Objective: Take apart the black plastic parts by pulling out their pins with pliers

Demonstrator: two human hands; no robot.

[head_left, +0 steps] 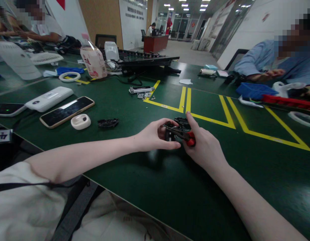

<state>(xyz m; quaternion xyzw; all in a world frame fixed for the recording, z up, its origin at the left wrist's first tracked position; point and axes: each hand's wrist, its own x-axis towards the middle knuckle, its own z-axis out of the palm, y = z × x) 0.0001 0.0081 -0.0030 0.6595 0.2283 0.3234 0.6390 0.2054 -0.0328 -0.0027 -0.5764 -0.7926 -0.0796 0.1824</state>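
My left hand [156,135] is closed around a small black plastic part [178,123] just above the green table [149,187]. My right hand [203,147] grips a pair of red-handled pliers [185,134], forefinger stretched along the top. The pliers' jaws point left into the black part between my hands. Another small black part [108,123] lies on the table to the left of my hands.
A smartphone [66,111], a white earbud case [80,121], a white power bank [49,98] and another phone [7,109] lie at left. A drink bottle [93,60], tape roll [69,76] and black keyboard-like tray [147,60] stand farther back. Blue bin [255,90] and other people sit at right and far left.
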